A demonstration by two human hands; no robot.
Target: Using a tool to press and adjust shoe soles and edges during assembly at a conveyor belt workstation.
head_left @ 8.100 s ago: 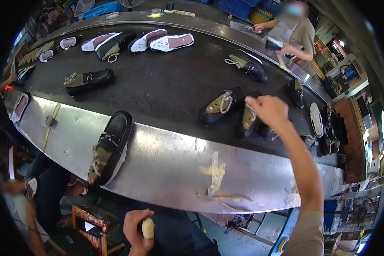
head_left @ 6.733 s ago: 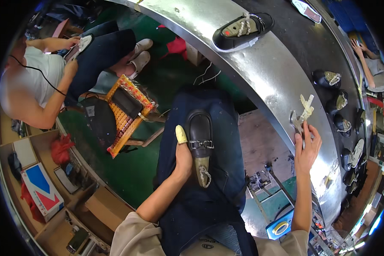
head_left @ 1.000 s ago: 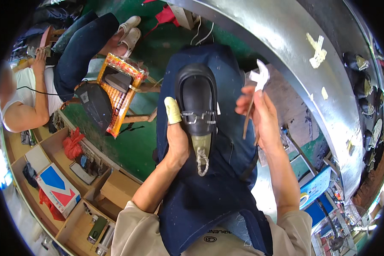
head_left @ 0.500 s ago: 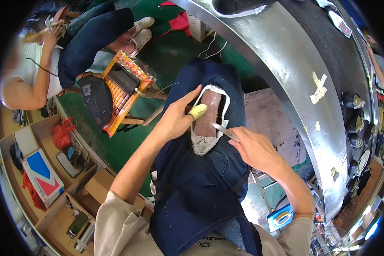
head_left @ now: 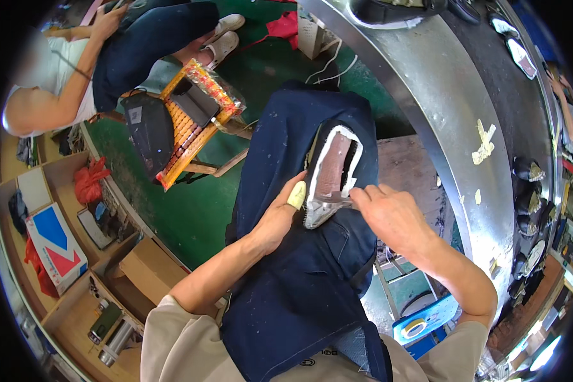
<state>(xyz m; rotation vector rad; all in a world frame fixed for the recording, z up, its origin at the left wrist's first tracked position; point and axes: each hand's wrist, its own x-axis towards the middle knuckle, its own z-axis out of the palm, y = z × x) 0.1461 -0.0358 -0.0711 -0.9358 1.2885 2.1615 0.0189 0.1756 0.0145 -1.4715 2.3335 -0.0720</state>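
Shoe lies bottom up on the dark apron over the worker's lap, left of the curved metal table and apart from it. Its brown panel faces up, ringed by a white margin; near end pale grey. Toe or heel, can't tell from here.

Left grip, thumb wrapped in a yellow cover, braces the shoe's edge on the side away from the table. How firmly it closes, can't tell; some fingers hidden. Right grip, on the table side, is closed narrow around a metal tool, its working end across the near part of the sole.

Progress, my reading: this shoe is mid-work. White margin looks turned in along most of the panel, so that much seems done. Near end, where the tool sits, seems the part left; a small white flap stands out by the right grip.

More waiting, or finished, can't say which: one black shoe at the table's far end; a bottom-up shoe and a row of olive-and-black shoes on the dark strip along the table's far side.
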